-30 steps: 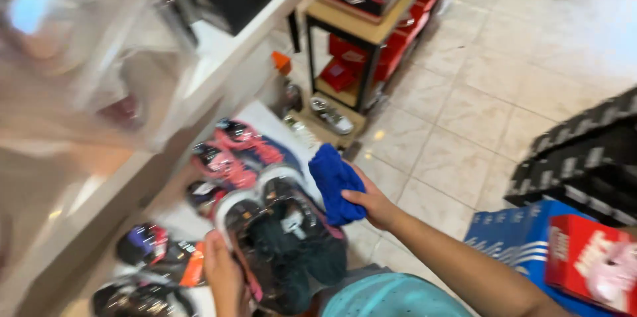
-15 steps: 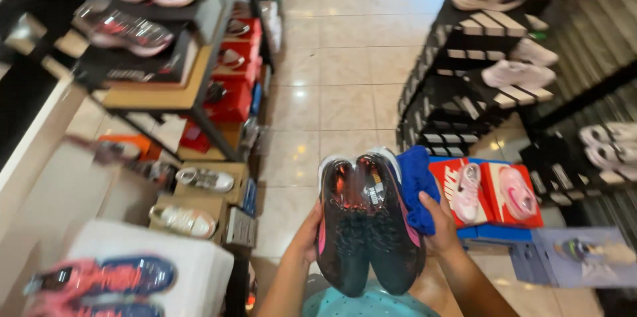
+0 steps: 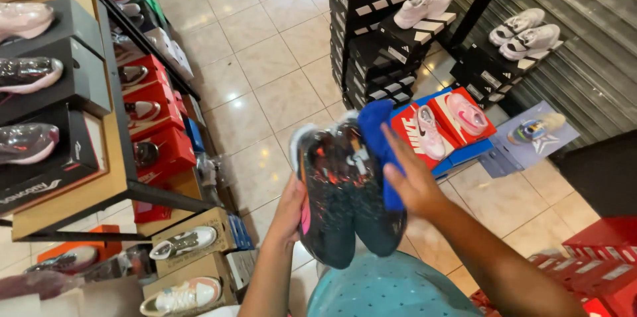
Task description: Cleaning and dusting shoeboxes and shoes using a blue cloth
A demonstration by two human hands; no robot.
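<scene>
Pale glossy floor tiles (image 3: 265,58) mirror the overhead light — a wooden shelf (image 3: 99,188) left, a corrugated metal shutter (image 3: 584,18) right.

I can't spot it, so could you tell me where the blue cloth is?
In the head view, the blue cloth sits centre-frame under the right hand, pressed against the dark shoes.

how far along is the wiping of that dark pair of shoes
Done: the pair of dark plastic-wrapped sneakers is up off any shelf, held side by side. In hand: the left hand grips them from below while the right hand presses a blue cloth against their side. Left: how clean they are cannot be told, and they are not yet set down.
</scene>
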